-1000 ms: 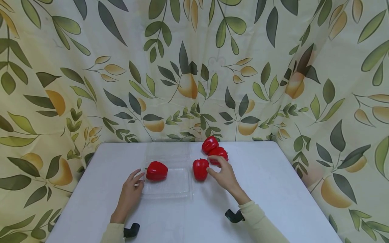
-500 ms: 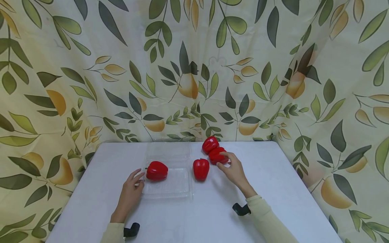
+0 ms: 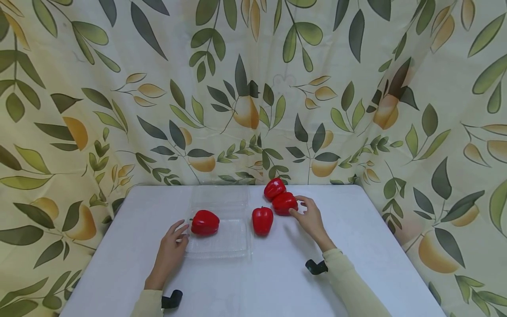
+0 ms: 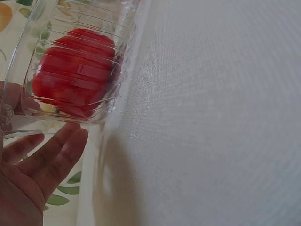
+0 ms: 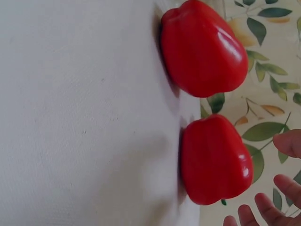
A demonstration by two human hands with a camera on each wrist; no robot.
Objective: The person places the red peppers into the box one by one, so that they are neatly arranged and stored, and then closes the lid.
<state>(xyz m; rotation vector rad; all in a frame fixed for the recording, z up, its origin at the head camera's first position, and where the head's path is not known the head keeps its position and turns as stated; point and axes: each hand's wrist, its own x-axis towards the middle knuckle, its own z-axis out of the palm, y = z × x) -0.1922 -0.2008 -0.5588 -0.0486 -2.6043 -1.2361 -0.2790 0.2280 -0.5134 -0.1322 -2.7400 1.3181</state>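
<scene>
A red bell pepper (image 3: 205,223) lies on its side in the left part of a clear plastic container (image 3: 233,241); the left wrist view shows this pepper (image 4: 75,70) through the container's ribbed wall. My left hand (image 3: 170,255) is at the container's left edge, fingers loosely extended, their tips by its wall. My right hand (image 3: 313,222) is beside the right end of another red pepper (image 3: 284,204), thumb and fingers apart and not closed round it. In the right wrist view the fingers of my right hand (image 5: 270,209) are spread.
One more pepper (image 3: 274,189) touches the back left of the pepper by my right hand. Another pepper (image 3: 262,221) stands just right of the container. The container's clear lid (image 3: 218,196) lies folded back toward the table's far edge, where a leaf-patterned curtain (image 3: 277,88) hangs.
My right hand has moved right, from between the near pepper and the one behind it to that rear pepper's right end. My left hand and the peppers look unmoved.
</scene>
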